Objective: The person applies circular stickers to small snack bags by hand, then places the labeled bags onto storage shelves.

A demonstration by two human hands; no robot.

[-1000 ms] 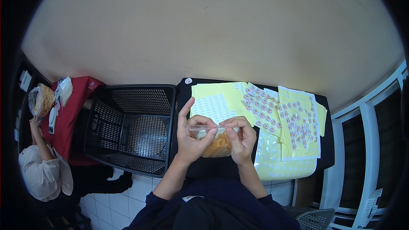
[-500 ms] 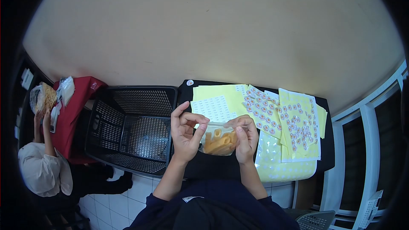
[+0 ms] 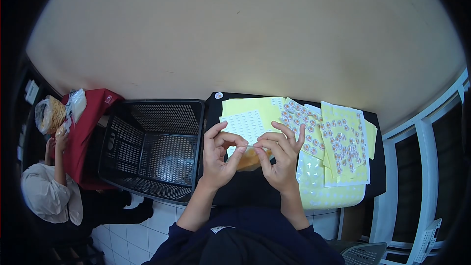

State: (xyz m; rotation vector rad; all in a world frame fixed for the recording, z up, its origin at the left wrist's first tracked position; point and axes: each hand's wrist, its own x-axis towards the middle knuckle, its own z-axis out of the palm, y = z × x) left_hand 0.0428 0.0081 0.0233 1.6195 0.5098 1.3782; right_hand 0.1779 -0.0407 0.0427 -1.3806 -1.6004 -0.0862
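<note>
A small clear zip bag of orange-yellow tube-shaped snacks (image 3: pixel 249 161) hangs between my hands, above the black-covered table (image 3: pixel 235 191). My left hand (image 3: pixel 222 154) pinches its top edge between thumb and index finger. My right hand (image 3: pixel 280 157) pinches the same edge close beside the left fingertips, its other fingers raised. The hands partly cover the bag. Behind them lies a sheet of small printed labels (image 3: pixel 244 123) on yellow backing paper. Sheets of round stickers (image 3: pixel 346 142) lie to the right of my right hand.
A large black plastic basket (image 3: pixel 169 159) stands left of the table. Farther left, a person (image 3: pixel 51 194) handles a small bag at a red-covered table (image 3: pixel 91 127) holding a big bag of snacks (image 3: pixel 50 114). White window frames (image 3: pixel 427 167) rise at the right.
My right hand has slid left along the bag's top edge until its fingertips nearly meet my left ones. The other person's hands now hold a small bag, away from the big one.
</note>
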